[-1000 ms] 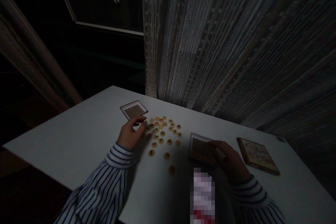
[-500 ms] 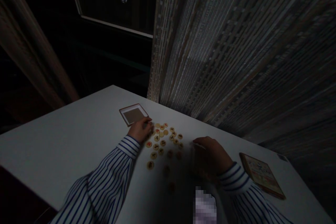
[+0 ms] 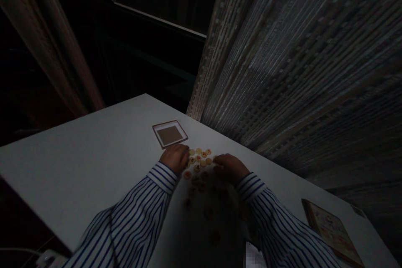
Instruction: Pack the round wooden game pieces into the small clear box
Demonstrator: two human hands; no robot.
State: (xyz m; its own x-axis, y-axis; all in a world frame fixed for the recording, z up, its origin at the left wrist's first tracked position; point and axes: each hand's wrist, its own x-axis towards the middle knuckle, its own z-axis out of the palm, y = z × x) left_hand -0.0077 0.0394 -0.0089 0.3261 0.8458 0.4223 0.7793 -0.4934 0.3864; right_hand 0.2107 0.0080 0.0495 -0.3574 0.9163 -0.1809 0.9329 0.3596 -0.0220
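Note:
Many round wooden pieces [image 3: 198,158], some with red or dark characters and some plain, lie spread on the white table [image 3: 125,134]. My left hand [image 3: 176,158] rests at the left edge of the pieces, its fingers curled beside them; what they hold, if anything, is hidden. On the right side, my right hand [image 3: 230,167] reaches in with bent fingers touching or very near a piece; its fingertips are too dark to make out. Shadow covers the nearer pieces [image 3: 209,212].
An open shallow box [image 3: 170,133] lies beyond my left hand. A flat box with a printed picture [image 3: 334,230] is at the right. Strip curtains [image 3: 282,63] hang behind the table. A white plug with a cable [image 3: 50,258] shows at lower left.
My right hand has moved left and inward to the pieces, close to my left hand. The view has shifted slightly.

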